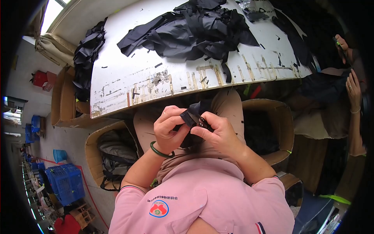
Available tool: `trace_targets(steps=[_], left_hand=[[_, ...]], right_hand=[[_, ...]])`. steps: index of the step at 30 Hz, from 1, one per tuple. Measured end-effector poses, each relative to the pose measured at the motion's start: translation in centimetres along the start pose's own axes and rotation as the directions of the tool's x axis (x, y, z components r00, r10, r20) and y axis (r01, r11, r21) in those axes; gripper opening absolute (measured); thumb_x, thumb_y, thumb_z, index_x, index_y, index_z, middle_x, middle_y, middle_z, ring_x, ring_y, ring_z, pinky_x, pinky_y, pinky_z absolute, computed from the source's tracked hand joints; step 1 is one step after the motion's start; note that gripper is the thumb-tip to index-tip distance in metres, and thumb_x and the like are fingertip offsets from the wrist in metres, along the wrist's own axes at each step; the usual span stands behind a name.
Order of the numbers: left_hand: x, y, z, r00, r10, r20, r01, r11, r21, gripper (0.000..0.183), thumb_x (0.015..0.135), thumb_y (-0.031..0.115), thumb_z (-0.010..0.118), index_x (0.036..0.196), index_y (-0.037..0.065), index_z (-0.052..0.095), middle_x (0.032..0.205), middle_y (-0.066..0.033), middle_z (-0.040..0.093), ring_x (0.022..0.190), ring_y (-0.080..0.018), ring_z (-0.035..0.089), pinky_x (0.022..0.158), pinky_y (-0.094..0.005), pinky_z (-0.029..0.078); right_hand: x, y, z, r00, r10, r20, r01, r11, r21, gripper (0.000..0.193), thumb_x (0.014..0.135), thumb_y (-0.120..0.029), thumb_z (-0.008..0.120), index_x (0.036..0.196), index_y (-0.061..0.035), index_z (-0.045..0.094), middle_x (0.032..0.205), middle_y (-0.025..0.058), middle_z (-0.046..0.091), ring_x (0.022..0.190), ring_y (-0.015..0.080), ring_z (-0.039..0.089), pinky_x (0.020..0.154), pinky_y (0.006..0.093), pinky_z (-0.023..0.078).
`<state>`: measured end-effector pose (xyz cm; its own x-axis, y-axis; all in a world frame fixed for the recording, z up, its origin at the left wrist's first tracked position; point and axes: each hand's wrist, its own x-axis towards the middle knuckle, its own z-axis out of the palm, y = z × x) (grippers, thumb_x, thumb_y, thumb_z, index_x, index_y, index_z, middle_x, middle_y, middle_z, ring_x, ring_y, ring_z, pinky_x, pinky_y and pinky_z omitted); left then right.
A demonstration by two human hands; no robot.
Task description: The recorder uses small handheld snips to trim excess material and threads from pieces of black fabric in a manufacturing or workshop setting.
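Note:
Above my lap, just off the near edge of the table, my left hand [169, 126] pinches a piece of black fabric [189, 117]. A dark green bangle circles that wrist. My right hand [220, 132] is closed around a small dark tool [204, 124] that looks like thread snips, partly hidden by the fingers. The tool is against or very near the fabric. More black fabric hangs below between my hands, mostly in shadow. A large heap of black fabric pieces [191, 33] lies on the white table [113, 74] ahead.
Cardboard boxes stand at both sides of my legs; the left box [91, 152] contains a dark bag [117, 150]. Fabric scraps and worn tape mark the tabletop. A co-worker's hands [353, 87] handle dark cloth at the right. Blue crates [66, 183] sit on the floor at left.

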<state>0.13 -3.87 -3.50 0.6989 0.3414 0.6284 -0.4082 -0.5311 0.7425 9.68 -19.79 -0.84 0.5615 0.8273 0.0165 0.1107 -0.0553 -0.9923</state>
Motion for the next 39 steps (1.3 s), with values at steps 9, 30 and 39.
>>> trace_targets(steps=[9, 30, 39], left_hand=[[0.4, -0.1, -0.5, 0.992, 0.076, 0.103, -0.076, 0.997, -0.003, 0.024, 0.065, -0.009, 0.070, 0.085, 0.003, 0.067, 0.095, -0.0089, 0.069, 0.077, -0.0229, 0.061, 0.076, -0.0333, 0.048], [1.5, -0.6, -1.9, 0.800, -0.218, 0.558, 0.483, 0.786, -0.386, 0.014, 0.072, -0.005, 0.072, 0.084, 0.001, 0.068, 0.090, -0.0106, 0.068, 0.083, -0.0200, 0.064, 0.075, -0.0290, 0.049], [1.8, -0.7, -2.0, 0.790, -0.142, 0.596, 0.417, 0.837, -0.353, 0.013, 0.073, -0.002, 0.073, 0.084, 0.001, 0.068, 0.089, -0.0102, 0.068, 0.084, -0.0205, 0.064, 0.075, -0.0298, 0.050]], right_hand=[[-0.4, -0.1, -0.5, 0.998, 0.062, -0.014, -0.060, 0.996, 0.070, 0.029, 0.085, -0.027, 0.072, 0.084, -0.0023, 0.057, 0.061, 0.0032, 0.049, 0.057, 0.0091, 0.042, 0.052, 0.0280, 0.038], [0.0, -2.1, -4.5, 0.961, 0.005, 0.275, 0.139, 0.853, -0.503, 0.041, 0.081, -0.045, 0.070, 0.079, -0.0060, 0.056, 0.061, 0.0114, 0.059, 0.056, 0.0328, 0.058, 0.052, 0.0403, 0.043], [0.0, -1.8, -4.4, 0.956, 0.057, 0.287, 0.093, 0.870, -0.485, 0.041, 0.082, -0.043, 0.069, 0.077, -0.0049, 0.054, 0.061, 0.0120, 0.057, 0.056, 0.0344, 0.056, 0.052, 0.0410, 0.041]])
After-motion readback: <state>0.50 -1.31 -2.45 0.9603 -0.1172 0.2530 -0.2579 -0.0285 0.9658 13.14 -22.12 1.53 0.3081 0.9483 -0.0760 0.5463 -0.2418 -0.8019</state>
